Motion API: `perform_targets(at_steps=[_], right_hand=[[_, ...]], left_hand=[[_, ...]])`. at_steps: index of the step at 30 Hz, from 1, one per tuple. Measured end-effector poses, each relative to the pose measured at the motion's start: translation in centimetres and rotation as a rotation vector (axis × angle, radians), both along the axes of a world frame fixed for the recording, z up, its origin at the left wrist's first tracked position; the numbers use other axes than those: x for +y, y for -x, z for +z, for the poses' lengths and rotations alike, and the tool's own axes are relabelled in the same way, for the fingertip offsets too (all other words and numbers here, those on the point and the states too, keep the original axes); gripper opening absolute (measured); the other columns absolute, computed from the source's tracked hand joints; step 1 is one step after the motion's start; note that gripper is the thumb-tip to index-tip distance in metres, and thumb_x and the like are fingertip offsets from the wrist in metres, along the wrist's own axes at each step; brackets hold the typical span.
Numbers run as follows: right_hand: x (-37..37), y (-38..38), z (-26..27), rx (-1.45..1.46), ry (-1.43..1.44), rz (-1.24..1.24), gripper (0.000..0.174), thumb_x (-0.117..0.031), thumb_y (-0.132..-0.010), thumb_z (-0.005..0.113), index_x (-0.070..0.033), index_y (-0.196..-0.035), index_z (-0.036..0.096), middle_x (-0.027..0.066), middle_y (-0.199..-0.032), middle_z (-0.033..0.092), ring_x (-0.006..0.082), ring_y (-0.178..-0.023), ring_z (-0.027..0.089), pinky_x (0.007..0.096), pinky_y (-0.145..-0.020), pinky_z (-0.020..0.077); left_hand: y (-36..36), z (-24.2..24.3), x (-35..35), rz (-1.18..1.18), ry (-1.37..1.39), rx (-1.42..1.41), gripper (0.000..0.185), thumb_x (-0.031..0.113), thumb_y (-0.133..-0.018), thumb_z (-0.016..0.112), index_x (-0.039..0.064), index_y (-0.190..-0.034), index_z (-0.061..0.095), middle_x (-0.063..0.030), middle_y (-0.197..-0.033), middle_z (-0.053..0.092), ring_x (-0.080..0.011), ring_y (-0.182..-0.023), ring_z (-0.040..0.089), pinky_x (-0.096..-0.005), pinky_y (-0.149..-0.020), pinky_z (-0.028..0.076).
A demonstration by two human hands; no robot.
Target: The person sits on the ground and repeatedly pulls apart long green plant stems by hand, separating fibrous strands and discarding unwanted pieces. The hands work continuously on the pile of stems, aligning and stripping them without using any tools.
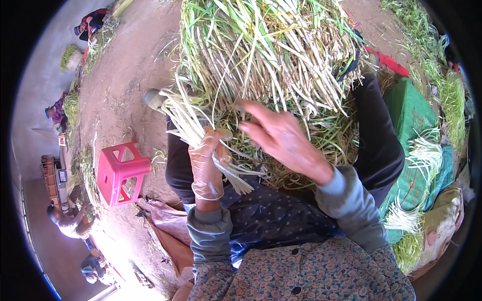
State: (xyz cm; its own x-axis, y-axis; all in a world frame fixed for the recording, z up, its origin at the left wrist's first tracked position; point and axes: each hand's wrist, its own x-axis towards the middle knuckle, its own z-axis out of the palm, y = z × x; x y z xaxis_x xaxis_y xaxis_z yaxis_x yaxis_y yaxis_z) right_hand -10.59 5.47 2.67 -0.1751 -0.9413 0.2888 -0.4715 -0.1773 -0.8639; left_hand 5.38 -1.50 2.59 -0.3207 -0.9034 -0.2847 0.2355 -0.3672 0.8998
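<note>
My left hand [208, 161], in a clear plastic glove, is closed around a bunch of pale, peeled stalks [184, 116]. Their ends stick out above the fist and below it. Bare and slightly blurred, my right hand [278, 135] hovers to the right of the bunch with its fingers apart. I see nothing between those fingers. Just beyond both hands lies a big heap of long unpeeled stalks [263, 56] with green leaves, probably green garlic. Stripped leaves and peelings [324, 139] are piled between my knees, partly under the right hand.
A pink plastic stool [122, 173] stands on the dirt floor at left. On my right, peeled bunches [425, 154] rest on a green woven sack [406, 113], beside a pale sack [440, 229]. Several people, including a seated person [69, 222], are along the far left.
</note>
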Motion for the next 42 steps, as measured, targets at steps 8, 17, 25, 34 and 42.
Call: perform_targets(at_steps=[8,17,25,34,42], right_hand=[[3.8,1.3,-4.8,-0.086,-0.169,0.013,0.017,-0.021,-0.089,0.056,-0.005,-0.086,0.06,0.0092,-0.06,0.056,0.0155,-0.042,0.05,0.0332,-0.042,0.0398],[9.0,4.0,-3.8,0.062,-0.349,-0.117,0.023,-0.014,-0.085,0.06,-0.007,-0.106,0.058,0.0108,-0.067,0.062,0.0146,-0.045,0.054,0.0332,-0.042,0.0401],[0.0,-2.3,-4.3,-0.187,0.023,0.284,0.016,-0.015,-0.085,0.06,-0.003,-0.095,0.058,0.0083,-0.06,0.054,0.0154,-0.047,0.052,0.0307,-0.046,0.0395],[17.8,5.9,-8.0,0.114,-0.746,0.031,0.018,-0.02,-0.084,0.058,-0.004,-0.093,0.06,0.0142,-0.07,0.06,0.0292,-0.061,0.059,0.0361,-0.06,0.0457],[8.1,1.3,-1.1,0.103,-0.076,-0.168,0.043,-0.016,-0.079,0.067,-0.003,-0.117,0.052,0.0141,-0.091,0.062,0.0234,-0.073,0.063,0.0329,-0.059,0.0523]], left_hand=[[-2.0,-0.3,-1.2,0.12,-0.086,0.004,0.011,0.017,-0.082,0.06,0.007,-0.078,0.058,0.0058,-0.051,0.04,-0.0048,-0.039,0.035,-0.0205,-0.035,0.028],[-2.3,-1.2,-1.6,-0.062,-0.108,0.375,0.012,0.02,-0.088,0.057,0.011,-0.081,0.052,0.0039,-0.056,0.042,-0.0048,-0.04,0.032,-0.0203,-0.036,0.023],[-2.6,0.2,-1.1,-0.094,-0.098,0.224,0.016,0.018,-0.085,0.061,0.006,-0.092,0.054,-0.003,-0.052,0.05,-0.0106,-0.036,0.042,-0.0217,-0.034,0.032],[-6.0,-0.9,-4.5,0.066,-0.02,0.322,0.012,0.014,-0.086,0.059,0.002,-0.088,0.057,-0.0047,-0.064,0.057,-0.0076,-0.041,0.042,-0.0196,-0.037,0.03],[-4.2,-0.3,-3.2,-0.016,-0.059,0.337,0.013,0.014,-0.089,0.055,0.001,-0.091,0.058,-0.0045,-0.065,0.055,-0.009,-0.038,0.037,-0.0219,-0.037,0.03]])
